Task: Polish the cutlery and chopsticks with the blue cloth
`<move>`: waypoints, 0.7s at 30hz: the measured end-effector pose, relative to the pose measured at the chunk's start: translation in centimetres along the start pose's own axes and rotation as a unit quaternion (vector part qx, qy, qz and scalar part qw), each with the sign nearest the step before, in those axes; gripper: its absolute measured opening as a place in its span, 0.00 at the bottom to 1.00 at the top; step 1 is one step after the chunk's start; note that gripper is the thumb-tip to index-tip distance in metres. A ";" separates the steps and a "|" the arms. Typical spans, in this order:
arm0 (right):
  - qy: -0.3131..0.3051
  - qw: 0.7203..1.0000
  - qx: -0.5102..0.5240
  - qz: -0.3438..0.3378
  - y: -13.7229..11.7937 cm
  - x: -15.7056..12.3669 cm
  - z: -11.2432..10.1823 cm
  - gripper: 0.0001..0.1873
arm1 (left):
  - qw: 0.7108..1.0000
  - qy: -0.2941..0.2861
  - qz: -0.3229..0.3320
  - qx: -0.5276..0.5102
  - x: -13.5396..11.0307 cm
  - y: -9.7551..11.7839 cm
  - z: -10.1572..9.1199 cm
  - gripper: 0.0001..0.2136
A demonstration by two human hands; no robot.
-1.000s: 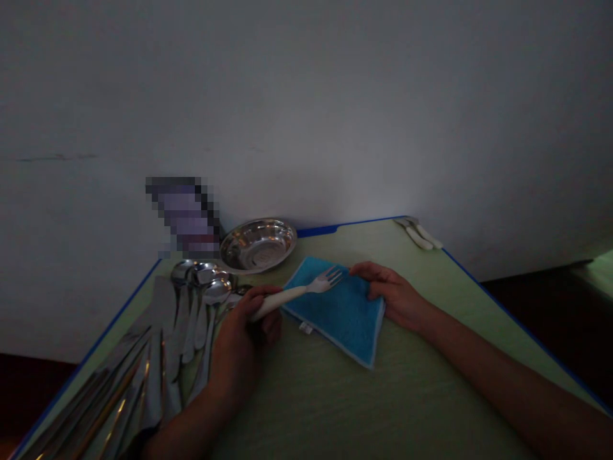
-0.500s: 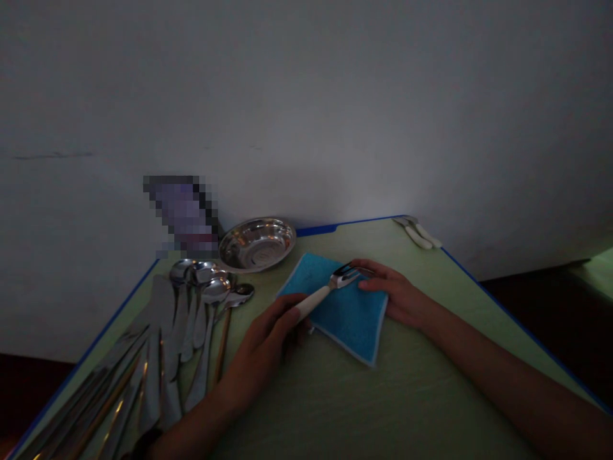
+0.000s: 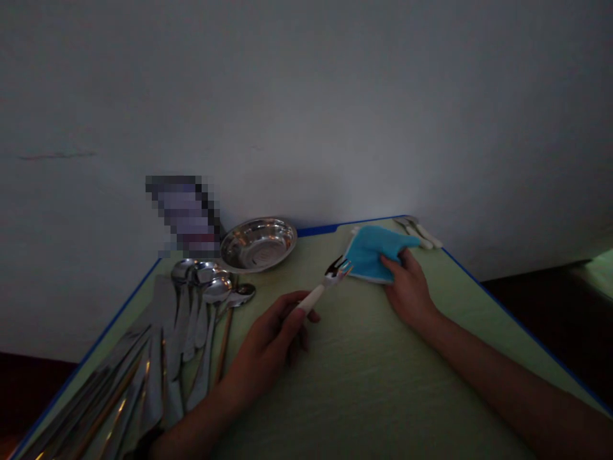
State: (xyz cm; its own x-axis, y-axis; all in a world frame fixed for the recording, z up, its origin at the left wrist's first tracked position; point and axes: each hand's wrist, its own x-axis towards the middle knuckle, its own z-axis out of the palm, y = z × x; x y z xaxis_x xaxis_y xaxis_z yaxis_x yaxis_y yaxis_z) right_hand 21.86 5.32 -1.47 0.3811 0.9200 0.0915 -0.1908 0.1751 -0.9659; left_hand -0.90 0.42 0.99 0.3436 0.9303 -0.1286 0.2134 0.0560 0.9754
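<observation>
My left hand [image 3: 268, 338] is closed around the white handle of a metal fork [image 3: 325, 285], whose tines point up and away toward the cloth. My right hand [image 3: 409, 291] grips a blue cloth [image 3: 371, 254], lifted and bunched just beyond the fork's tines near the table's far edge. Both hands hover over the pale green table [image 3: 364, 383].
A row of spoons [image 3: 204, 300] and other cutlery [image 3: 119, 396] lies along the left side. A steel bowl [image 3: 258, 243] stands at the back by the wall. Two white-handled utensils [image 3: 421, 233] lie at the far right corner. The table has a blue edge.
My right hand picked the blue cloth up off the table and carried it back and right. The fork in my left hand moved right, its tines now off the cloth.
</observation>
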 end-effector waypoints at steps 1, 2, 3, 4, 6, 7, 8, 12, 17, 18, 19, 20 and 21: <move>0.005 0.996 -0.062 -0.060 0.0 -0.2 -0.1 0.09 | 1.000 -0.002 0.006 0.006 0.0 0.1 0.0 0.15; -0.001 0.986 -0.123 -0.113 0.0 -0.6 -0.2 0.09 | 1.000 -0.003 0.011 0.011 0.0 0.1 0.0 0.15; -0.023 0.971 -0.176 -0.157 0.1 -1.0 -0.3 0.09 | 1.000 -0.004 0.016 0.014 0.0 0.1 0.0 0.16; -0.068 0.954 -0.218 -0.193 0.0 -1.5 -0.3 0.09 | 1.000 -0.006 0.018 0.017 0.0 0.1 0.0 0.16; -0.196 0.904 -0.284 -0.252 -0.2 -2.4 0.0 0.10 | 0.999 -0.003 0.018 0.031 0.0 -0.1 0.0 0.15; -0.260 0.871 -0.310 -0.279 -0.4 -2.9 0.2 0.12 | 0.999 0.003 0.015 0.041 0.0 -0.2 0.0 0.15; -0.307 0.841 -0.332 -0.296 -0.7 -3.2 0.4 0.14 | 0.998 0.010 0.012 0.054 0.0 -0.4 -0.1 0.14; -0.327 0.829 -0.342 -0.297 -1.3 -3.5 1.0 0.09 | 0.995 0.018 0.010 0.097 -0.1 -0.4 -0.1 0.13; -0.207 0.877 -0.339 -0.271 -0.7 -2.6 0.9 0.09 | 0.991 0.004 0.035 0.132 -0.4 0.2 0.0 0.12; -0.192 0.885 -0.336 -0.260 -0.5 -2.4 0.9 0.13 | 0.990 0.002 0.039 0.134 -0.5 0.3 0.0 0.12; -0.180 0.894 -0.331 -0.242 -0.4 -2.4 0.8 0.16 | 0.990 0.002 0.041 0.137 -0.5 0.2 0.0 0.12; -0.176 0.904 -0.323 -0.218 -0.3 -2.4 0.8 0.19 | 0.990 0.003 0.042 0.138 -0.5 0.2 0.1 0.12; -0.174 0.914 -0.314 -0.191 -0.2 -2.4 0.8 0.19 | 0.989 0.005 0.044 0.138 -0.5 0.2 0.1 0.12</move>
State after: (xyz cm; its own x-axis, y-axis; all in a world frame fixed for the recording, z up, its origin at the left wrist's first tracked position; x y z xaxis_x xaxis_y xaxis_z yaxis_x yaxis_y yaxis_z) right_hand 20.29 3.36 -1.30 -0.0209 0.9085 0.4174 0.4936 0.3724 -0.7859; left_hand -0.99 -0.06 1.20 0.3640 0.9305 -0.0420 0.4249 -0.1257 0.8964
